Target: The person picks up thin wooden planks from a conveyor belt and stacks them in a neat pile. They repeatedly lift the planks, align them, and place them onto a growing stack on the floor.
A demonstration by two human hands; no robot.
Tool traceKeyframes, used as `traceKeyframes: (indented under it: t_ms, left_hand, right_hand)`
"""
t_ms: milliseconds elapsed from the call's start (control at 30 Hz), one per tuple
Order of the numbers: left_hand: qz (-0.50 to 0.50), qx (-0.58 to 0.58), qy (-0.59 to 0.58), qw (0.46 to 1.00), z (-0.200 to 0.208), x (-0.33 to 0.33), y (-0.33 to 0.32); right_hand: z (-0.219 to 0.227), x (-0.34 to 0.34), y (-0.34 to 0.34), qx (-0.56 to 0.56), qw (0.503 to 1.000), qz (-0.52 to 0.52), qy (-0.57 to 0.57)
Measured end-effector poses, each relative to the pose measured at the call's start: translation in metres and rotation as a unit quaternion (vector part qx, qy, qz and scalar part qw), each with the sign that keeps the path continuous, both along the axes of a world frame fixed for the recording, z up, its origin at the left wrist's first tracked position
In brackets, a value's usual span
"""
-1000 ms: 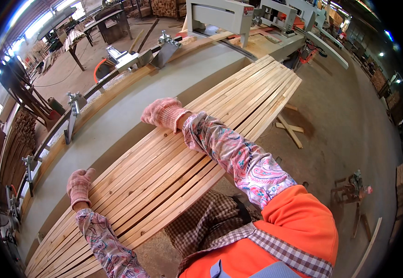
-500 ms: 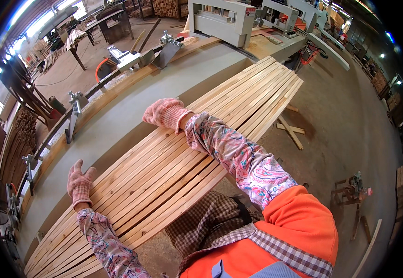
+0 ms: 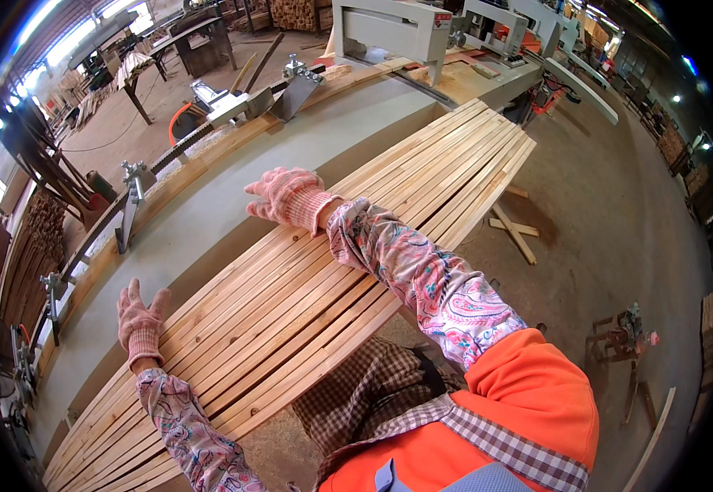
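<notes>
Many long, pale wooden strips lie side by side in front of me, sloping from lower left to upper right, with narrow dark gaps between some of them. My left hand, in a pink knit glove, is open at their far edge, its fingers apart. Further right, my right hand wears a matching glove and reaches past the far edge toward the machine bed, fingers spread. Neither palm holds anything that I can see. Whether either hand touches the strips or the bed is unclear.
Beyond the strips runs a long grey machine bed. Along its far side are a wooden rail and metal clamps. A grey machine housing stands at the bed's far end. Right of the strips, wooden legs show above the floor.
My right hand's fingers have gone from curled to spread. My left fingers point more upward. Under the grey housing, more of an opening shows. The strips lie almost as before.
</notes>
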State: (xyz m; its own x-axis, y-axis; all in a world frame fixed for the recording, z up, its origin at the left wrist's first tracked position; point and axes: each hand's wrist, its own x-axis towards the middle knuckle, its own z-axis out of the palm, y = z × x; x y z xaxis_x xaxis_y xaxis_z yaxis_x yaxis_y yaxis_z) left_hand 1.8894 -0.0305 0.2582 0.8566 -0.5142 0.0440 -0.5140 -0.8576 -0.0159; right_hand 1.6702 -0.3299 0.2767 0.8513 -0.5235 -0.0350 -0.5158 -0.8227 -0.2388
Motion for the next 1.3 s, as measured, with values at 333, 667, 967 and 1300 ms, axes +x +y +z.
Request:
traceKeyframes:
  t_ms: [333,667,967,1300]
  left_hand:
    - [-0.014,0.005,-0.020,1.000,0.000,0.000,-0.001]
    - [-0.029,0.023,0.059,0.998,-0.007,0.014,0.006]
    - [-0.056,0.048,0.041,0.996,-0.020,0.029,0.011]
    - [-0.022,-0.015,0.029,0.999,-0.011,0.010,0.008]
  right_hand:
    - [-0.007,-0.006,-0.002,-0.047,0.997,0.035,-0.056]
    - [-0.003,-0.004,0.002,-0.049,0.997,0.036,-0.041]
    - [-0.007,-0.004,0.002,-0.043,0.997,0.029,-0.050]
    - [-0.006,-0.007,0.001,-0.058,0.996,0.026,-0.060]
